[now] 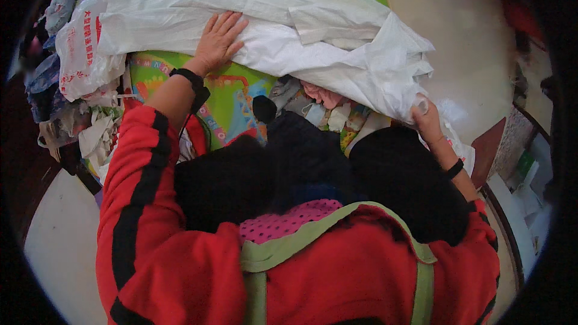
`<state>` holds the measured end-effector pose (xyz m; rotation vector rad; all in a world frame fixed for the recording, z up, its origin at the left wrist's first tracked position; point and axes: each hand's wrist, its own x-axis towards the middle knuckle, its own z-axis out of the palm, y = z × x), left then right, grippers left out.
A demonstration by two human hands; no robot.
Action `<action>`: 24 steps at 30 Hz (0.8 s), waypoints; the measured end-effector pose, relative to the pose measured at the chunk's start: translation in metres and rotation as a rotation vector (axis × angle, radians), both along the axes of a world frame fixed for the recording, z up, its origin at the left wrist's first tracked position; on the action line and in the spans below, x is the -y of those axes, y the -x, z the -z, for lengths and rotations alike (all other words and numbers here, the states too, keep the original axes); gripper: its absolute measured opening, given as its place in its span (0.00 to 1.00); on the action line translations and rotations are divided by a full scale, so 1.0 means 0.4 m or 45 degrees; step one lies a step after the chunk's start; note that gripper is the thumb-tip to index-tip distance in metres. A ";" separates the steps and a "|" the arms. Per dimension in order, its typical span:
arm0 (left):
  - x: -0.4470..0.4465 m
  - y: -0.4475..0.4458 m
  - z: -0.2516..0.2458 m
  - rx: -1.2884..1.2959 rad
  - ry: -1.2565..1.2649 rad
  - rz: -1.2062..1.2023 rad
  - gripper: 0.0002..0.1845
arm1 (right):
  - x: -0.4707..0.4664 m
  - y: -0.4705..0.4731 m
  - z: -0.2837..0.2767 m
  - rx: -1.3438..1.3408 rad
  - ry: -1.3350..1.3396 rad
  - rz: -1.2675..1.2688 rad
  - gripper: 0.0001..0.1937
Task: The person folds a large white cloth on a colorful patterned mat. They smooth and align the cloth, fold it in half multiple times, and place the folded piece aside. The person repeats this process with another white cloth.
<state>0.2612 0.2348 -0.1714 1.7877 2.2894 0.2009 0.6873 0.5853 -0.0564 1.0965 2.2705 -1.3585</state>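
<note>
A large white woven plastic sheet or sack (271,36) lies folded lengthwise across a colourful printed mat (171,70) in front of me. My left hand (221,40) rests flat on its near part, fingers spread. At the right, my right hand (426,115) grips the sheet's near corner, where the material is bunched. Under the near edge, between my hands, crumpled pieces of pink cloth (321,95) and pale scraps (338,117) show. What lies beneath the rest of the sheet is hidden.
White plastic bags with red printing (81,54) are heaped at the left, beside dark blue cloth (45,83) and crumpled light scraps (97,137). Pale floor (456,22) shows at the upper right. A dark red panel (490,151) stands beyond my right forearm.
</note>
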 end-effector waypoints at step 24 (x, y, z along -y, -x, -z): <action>-0.015 0.003 0.013 -0.106 0.085 -0.073 0.29 | 0.034 0.032 0.072 0.304 -0.067 -0.214 0.21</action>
